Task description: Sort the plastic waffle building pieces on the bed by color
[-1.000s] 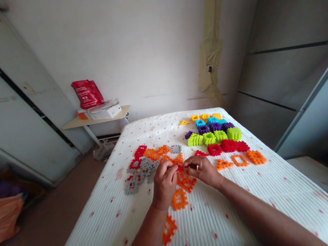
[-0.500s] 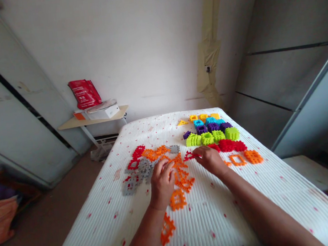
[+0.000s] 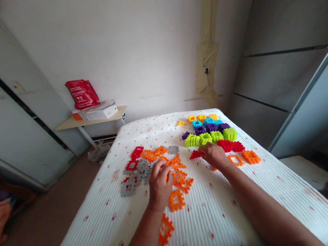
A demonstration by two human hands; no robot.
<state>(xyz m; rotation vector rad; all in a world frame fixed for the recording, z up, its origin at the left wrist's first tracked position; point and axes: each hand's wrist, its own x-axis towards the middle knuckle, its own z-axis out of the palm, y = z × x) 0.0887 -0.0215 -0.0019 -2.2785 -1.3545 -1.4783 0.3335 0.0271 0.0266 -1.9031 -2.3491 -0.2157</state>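
My right hand [image 3: 213,155] is closed on a red triangular piece [image 3: 195,154], whose pointed end shows left of my fingertips. Just right of that hand is a cluster of red pieces [image 3: 231,146]. My left hand [image 3: 160,181] hovers by the loose orange pieces [image 3: 181,179], fingers curved and apart, with nothing visible in them. Left of it lie grey pieces [image 3: 142,169] and a few red ones [image 3: 132,164]. An orange square [image 3: 176,200] and another orange piece [image 3: 165,231] are nearer my body.
Rows of lime [image 3: 205,138], purple [image 3: 211,127], blue [image 3: 209,121] and yellow blocks [image 3: 201,117] stand at the back right of the covered table [image 3: 127,227]. An orange frame [image 3: 236,160] and orange block [image 3: 251,156] lie at the right.
My right hand has moved slightly right with the red triangular piece, which now lies closer to the other red pieces. My left hand has barely moved.
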